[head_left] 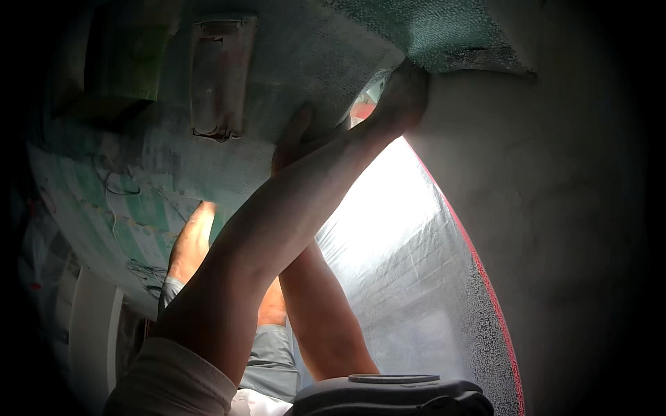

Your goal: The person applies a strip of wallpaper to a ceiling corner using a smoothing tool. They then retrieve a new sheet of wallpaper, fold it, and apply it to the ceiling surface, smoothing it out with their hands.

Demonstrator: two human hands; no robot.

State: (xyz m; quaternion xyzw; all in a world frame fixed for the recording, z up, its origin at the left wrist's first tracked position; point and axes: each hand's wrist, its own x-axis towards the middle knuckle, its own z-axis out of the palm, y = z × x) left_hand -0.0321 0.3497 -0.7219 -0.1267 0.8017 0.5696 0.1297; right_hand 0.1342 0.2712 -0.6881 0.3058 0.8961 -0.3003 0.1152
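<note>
My forearms cross, the left over the right. From the white sleeve at lower left, my left arm reaches to the upper right. There my left hand [402, 97] is closed at the corner of a greenish, textured sheet [458, 41], its fingertips dim and partly hidden by the sheet. My right hand [297, 128] is in shadow to the left of it, partly covered by my left forearm. It lies on the grey-green cloth [291, 62] with a digit stretched out. A small gap with something red and white [364, 104] shows between the hands.
A pale translucent sheet with a red edge [395, 236] spreads at right under bright light. A long framed case [220, 76] and a dark green box [125, 66] sit at upper left. Thin cords [121, 187] lie on green-striped cloth. My bare legs in grey shorts [270, 360] are below.
</note>
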